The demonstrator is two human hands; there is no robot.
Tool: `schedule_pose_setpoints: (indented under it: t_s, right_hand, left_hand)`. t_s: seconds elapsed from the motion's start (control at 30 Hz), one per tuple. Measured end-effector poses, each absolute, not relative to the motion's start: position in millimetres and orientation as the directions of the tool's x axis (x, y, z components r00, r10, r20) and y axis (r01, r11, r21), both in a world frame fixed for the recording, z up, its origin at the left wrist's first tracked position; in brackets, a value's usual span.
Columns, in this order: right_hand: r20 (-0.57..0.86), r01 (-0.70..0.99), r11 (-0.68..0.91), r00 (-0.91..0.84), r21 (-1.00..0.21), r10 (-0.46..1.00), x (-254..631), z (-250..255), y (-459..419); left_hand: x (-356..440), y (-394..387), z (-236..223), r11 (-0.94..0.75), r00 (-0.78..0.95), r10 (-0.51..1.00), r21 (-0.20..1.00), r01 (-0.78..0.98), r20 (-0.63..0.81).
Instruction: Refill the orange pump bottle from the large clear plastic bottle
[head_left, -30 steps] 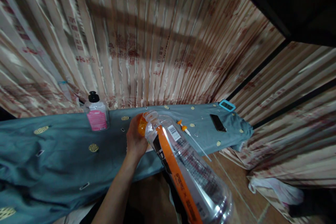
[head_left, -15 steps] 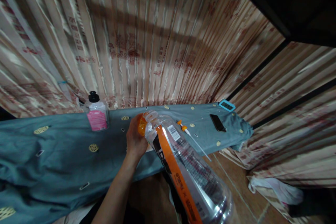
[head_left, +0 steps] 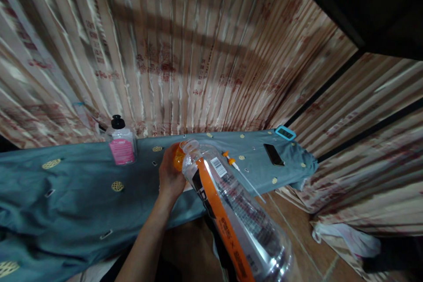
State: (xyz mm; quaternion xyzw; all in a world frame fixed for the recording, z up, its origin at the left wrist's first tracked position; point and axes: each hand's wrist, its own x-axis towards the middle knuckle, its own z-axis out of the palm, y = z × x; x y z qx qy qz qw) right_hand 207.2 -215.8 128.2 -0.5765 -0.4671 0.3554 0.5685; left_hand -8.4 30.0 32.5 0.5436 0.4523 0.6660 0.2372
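My left hand (head_left: 171, 176) is closed around a small see-through orange bottle (head_left: 179, 157); only part of it shows beside the fingers. A large clear plastic bottle (head_left: 244, 211) with an orange, black and silver label is tilted, its mouth up against the orange bottle's top. Its base reaches the lower right, and what supports it there is hidden. I cannot see my right hand. Just right of the large bottle's neck, a pump head (head_left: 230, 160) in orange and white lies on the cloth with its long thin tube.
A clear bottle (head_left: 122, 147) with pink label and black cap stands at left on the teal patterned cloth (head_left: 82, 176). A dark phone (head_left: 274, 154) and a blue-framed digital timer (head_left: 285, 133) lie at right. Pleated curtains (head_left: 185, 53) hang behind.
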Motion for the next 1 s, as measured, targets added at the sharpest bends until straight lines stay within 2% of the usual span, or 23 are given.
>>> schedule_pose_setpoints:
  t_s: [0.43, 0.7, 1.0]
  right_hand:
    - [0.102, 0.134, 0.062, 0.321, -0.989, 0.941, 205.0, 132.0, -214.5]
    - [0.101, 0.128, 0.062, 0.332, -0.990, 0.938, 200.6, 139.0, -209.1]
    - [0.107, 0.123, 0.069, 0.341, -0.990, 0.934, 200.1, 137.7, -210.2]
  left_hand:
    - [-9.1, 28.7, 35.0, -0.480, -0.283, 0.799, 0.847, 0.228, 0.530]
    - [-8.6, 28.4, 36.2, -0.485, -0.287, 0.805, 0.855, 0.183, 0.519]
    - [-8.2, 27.7, 35.9, -0.474, -0.269, 0.812, 0.855, 0.210, 0.517]
